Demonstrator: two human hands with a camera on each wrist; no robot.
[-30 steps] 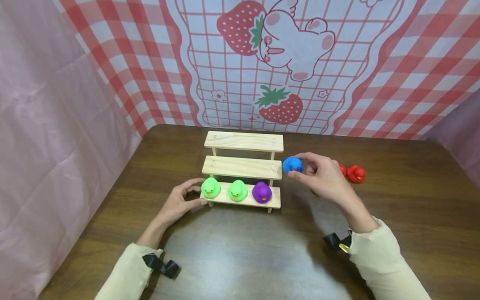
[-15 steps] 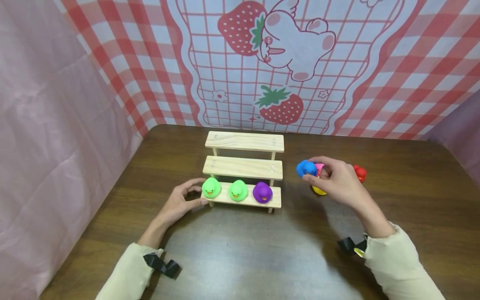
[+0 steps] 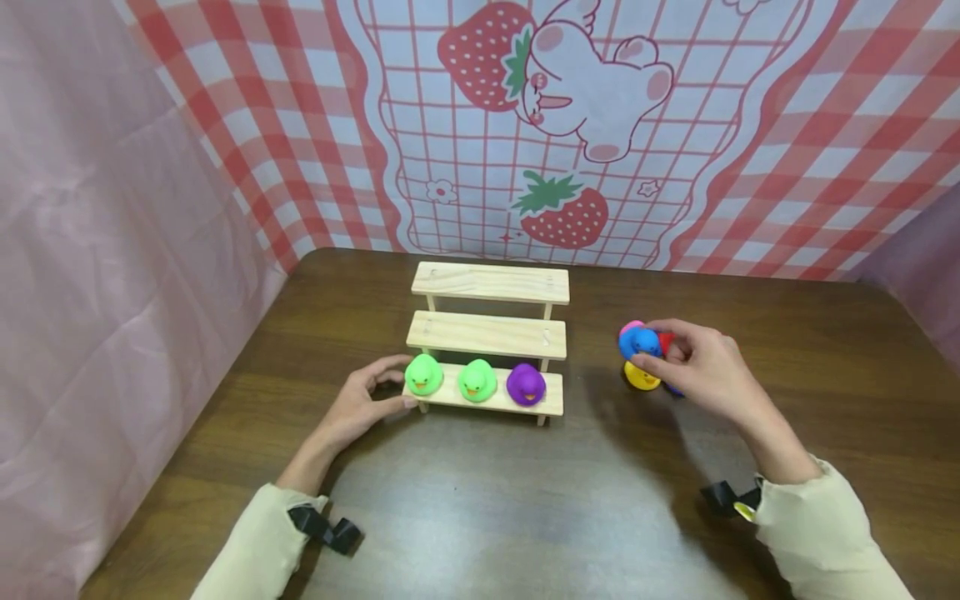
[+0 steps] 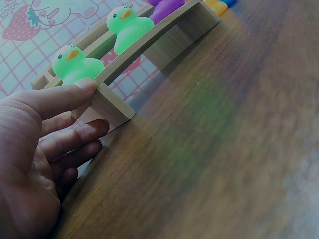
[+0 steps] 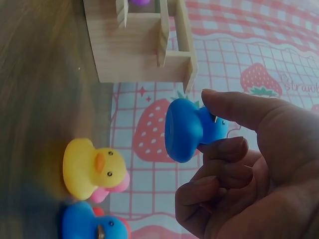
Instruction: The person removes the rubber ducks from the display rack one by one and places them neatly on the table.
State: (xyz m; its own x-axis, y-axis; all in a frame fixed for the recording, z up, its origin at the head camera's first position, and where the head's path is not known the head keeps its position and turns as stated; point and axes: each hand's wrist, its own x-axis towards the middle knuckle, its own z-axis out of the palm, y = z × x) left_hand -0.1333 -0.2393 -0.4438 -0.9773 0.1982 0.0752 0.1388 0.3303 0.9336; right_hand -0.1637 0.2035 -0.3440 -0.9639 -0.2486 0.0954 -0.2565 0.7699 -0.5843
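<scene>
My right hand (image 3: 712, 367) pinches a blue rubber duck (image 3: 640, 343) between thumb and fingers, held in the air right of the wooden three-step stand (image 3: 487, 333). In the right wrist view that duck (image 5: 184, 132) shows its flat base. My left hand (image 3: 366, 398) grips the left end of the bottom step, thumb at the front edge and the other fingers round the end. On that step sit two green ducks, one at the left end (image 3: 423, 376) and one in the middle (image 3: 477, 381), and a purple duck (image 3: 526, 385) at the right. The two upper steps are bare.
Under and beside my right hand are a yellow duck (image 3: 641, 377), a pink duck (image 3: 631, 327), a red one (image 3: 666, 342) and another blue duck (image 5: 82, 221), partly hidden. A strawberry-print cloth (image 3: 465, 150) hangs behind the brown table (image 3: 480, 508); a pink curtain (image 3: 112, 250) hangs at left.
My right hand has carried the blue duck rightward from beside the middle step to over the other ducks. The red ducks at the far right are now mostly hidden. My left hand has stayed put.
</scene>
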